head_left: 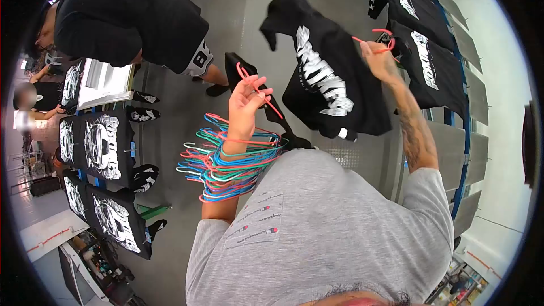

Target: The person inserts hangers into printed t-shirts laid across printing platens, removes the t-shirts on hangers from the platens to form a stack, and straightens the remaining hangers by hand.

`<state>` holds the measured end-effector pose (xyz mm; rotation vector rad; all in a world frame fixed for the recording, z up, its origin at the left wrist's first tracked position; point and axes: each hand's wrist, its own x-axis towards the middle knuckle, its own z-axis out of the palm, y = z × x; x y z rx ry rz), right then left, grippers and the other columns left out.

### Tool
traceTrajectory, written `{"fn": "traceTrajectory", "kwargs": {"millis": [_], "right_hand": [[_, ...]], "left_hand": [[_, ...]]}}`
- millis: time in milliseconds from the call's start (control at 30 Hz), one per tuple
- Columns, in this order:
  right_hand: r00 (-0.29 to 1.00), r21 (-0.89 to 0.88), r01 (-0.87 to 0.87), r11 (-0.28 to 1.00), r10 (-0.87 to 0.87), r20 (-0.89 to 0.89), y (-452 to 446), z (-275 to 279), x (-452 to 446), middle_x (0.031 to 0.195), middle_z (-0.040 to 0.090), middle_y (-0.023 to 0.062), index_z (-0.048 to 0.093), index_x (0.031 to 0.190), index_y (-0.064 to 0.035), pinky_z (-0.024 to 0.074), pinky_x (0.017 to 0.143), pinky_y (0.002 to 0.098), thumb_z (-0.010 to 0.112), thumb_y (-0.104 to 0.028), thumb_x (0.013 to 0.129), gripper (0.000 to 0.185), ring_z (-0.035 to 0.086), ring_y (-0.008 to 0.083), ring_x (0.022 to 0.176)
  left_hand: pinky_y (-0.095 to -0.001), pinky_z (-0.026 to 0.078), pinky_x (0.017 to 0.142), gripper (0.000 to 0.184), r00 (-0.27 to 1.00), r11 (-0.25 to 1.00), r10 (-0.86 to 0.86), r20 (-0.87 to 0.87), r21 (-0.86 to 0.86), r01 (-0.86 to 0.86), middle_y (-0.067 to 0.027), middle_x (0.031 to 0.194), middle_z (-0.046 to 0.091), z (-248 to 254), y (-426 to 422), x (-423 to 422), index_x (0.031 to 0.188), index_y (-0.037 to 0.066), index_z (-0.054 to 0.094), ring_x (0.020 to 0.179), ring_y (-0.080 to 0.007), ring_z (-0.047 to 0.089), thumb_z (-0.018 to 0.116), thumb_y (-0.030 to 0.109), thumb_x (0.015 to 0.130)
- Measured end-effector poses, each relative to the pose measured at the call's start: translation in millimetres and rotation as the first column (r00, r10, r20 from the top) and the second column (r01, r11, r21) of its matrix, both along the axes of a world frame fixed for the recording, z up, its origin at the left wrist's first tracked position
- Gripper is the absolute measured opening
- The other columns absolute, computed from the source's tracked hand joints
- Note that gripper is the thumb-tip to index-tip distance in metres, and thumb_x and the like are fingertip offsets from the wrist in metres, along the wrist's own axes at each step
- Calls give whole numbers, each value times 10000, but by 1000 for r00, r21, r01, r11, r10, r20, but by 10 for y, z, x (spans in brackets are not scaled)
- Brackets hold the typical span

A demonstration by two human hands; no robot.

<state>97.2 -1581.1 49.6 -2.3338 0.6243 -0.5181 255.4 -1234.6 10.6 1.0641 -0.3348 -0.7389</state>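
My left hand [247, 102] is closed, thumb and fingers pinching a red hanger [274, 107]. Around my left forearm hangs a thick bunch of red, blue, green and white hangers [232, 161]. Off to the right, my right hand [378, 61] grips another red hanger [391, 42] by its upper part. From that side a black long-sleeved garment [317, 68] with large white lettering hangs in the air before me, blurred at its edges. Black fabric also shows just behind my left hand; I cannot tell how it joins the garment.
On the right, a rack [466, 147] carries black printed garments [422, 59] on boards. Printed garments [102, 144] lie on another rack at left. A person in black [124, 17] bends beside a white screen frame [105, 85]; another person [42, 99] stands farther left.
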Motion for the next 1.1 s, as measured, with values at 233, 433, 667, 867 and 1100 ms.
{"fn": "traceTrajectory", "kwargs": {"millis": [233,433,667,867,1100], "right_hand": [[999,-42,0,999,-2,-34,500,552,318,596,420,33,481,721,-16,365,563,309,470,-264,1004,376,419,138,586],[983,-150,156,976,-168,-73,375,-576,558,587,411,80,480,732,-12,374,577,343,475,-284,995,378,416,149,576],[983,585,-62,809,151,-105,945,-109,836,738,588,4,638,1058,0,516,571,252,658,-178,873,257,596,91,617],[983,499,-129,857,178,-53,1182,-30,1036,770,636,97,622,1145,46,524,612,296,643,-124,854,338,641,160,638],[997,59,-79,995,78,23,907,-210,1160,859,658,203,703,973,2,525,746,409,628,-134,812,223,662,354,811]], "left_hand": [[-368,509,926,405,998,998,-51,25,27,50,-189,1296,552,-2,19,263,1281,11,487,1087,-271,620,553,-25,883],[-365,510,918,412,996,996,-91,20,-11,91,-177,1291,558,-41,-40,463,1284,10,485,1076,-261,621,575,-21,883],[-374,495,931,460,970,969,-244,16,-40,244,-165,1317,541,-13,-379,466,1300,26,471,1118,-271,603,579,-46,859],[-379,479,968,451,962,960,-270,38,-63,272,-139,1304,539,-70,-704,434,1274,26,479,1141,-259,582,590,-60,845],[-390,459,1006,473,963,954,-270,-25,-143,264,-101,1219,567,-208,-1190,440,1273,30,488,1159,-244,555,580,-100,827]]}}
